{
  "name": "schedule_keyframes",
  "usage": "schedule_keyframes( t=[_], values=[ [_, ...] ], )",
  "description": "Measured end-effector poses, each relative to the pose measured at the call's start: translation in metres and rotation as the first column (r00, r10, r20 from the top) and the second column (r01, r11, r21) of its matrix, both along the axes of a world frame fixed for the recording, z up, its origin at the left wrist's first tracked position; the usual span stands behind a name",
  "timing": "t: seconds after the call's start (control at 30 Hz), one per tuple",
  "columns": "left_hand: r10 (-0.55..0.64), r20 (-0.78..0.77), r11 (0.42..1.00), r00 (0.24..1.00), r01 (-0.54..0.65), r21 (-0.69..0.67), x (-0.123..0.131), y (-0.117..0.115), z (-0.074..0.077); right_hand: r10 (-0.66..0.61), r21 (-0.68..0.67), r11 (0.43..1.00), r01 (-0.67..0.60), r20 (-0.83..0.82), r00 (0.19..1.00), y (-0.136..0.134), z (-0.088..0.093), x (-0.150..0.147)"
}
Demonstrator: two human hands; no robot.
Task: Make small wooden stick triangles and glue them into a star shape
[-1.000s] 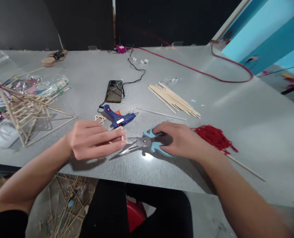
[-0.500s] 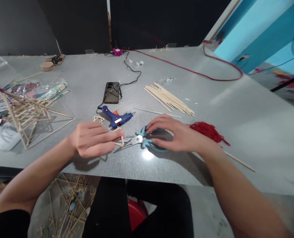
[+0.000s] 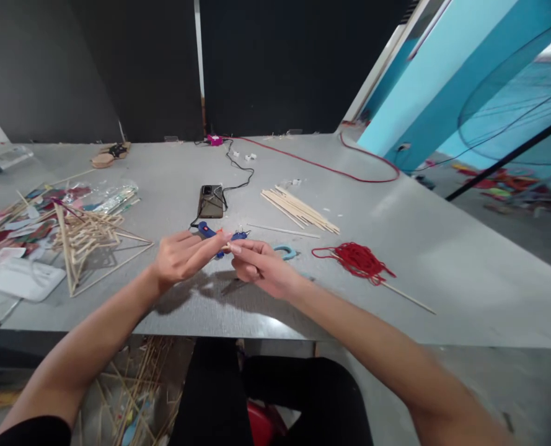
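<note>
Above the smooth grey counter, near its front edge, my left hand and right hand pinch a small pale wooden stick, mostly hidden. Light-blue-handled scissors lie partly beneath my right hand, a blue plastic glue gun just beyond.

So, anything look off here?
Loose sticks lie strewn below the table, unlike the fairly neat pile on top. The yarn is a tangled heap, a skewer poking out from under it. The held piece is too covered to judge.
</note>
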State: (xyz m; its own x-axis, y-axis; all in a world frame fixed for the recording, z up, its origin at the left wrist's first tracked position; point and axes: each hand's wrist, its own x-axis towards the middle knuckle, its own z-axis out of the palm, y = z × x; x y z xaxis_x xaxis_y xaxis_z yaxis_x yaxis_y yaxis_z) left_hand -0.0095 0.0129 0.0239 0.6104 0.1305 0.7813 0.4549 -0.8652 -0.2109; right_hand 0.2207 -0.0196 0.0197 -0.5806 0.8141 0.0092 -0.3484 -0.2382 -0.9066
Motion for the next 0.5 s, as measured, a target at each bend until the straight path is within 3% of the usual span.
schedule_keyframes(
  t=[0.07, 0.13, 0.23, 0.37, 0.5],
  values=[
    [0.023, -0.061, 0.982, 0.998, -0.011, 0.188, 0.005, -0.004, 0.006, -0.015, -0.015, 1.0, 0.014, -0.049, 0.999, 0.0, -0.005, -0.002],
    [0.027, -0.1, 0.968, 0.995, -0.001, 0.25, 0.009, -0.007, 0.011, -0.022, -0.031, 0.999, 0.02, -0.073, 0.997, -0.002, -0.01, -0.002],
    [0.002, -0.138, 0.983, 0.99, 0.023, 0.184, 0.009, -0.008, 0.012, -0.025, -0.042, 0.999, 0.021, -0.09, 0.996, -0.004, -0.013, 0.0],
    [-0.016, -0.151, 1.0, 0.988, 0.015, -0.007, 0.005, -0.005, 0.005, -0.015, -0.028, 1.0, 0.013, -0.061, 0.998, -0.005, -0.014, 0.002],
    [0.049, -0.11, 0.999, 0.993, -0.051, -0.013, 0.008, -0.005, 0.007, -0.124, 0.015, 0.992, 0.124, -0.007, 0.992, -0.001, -0.016, 0.004]
  ],
)
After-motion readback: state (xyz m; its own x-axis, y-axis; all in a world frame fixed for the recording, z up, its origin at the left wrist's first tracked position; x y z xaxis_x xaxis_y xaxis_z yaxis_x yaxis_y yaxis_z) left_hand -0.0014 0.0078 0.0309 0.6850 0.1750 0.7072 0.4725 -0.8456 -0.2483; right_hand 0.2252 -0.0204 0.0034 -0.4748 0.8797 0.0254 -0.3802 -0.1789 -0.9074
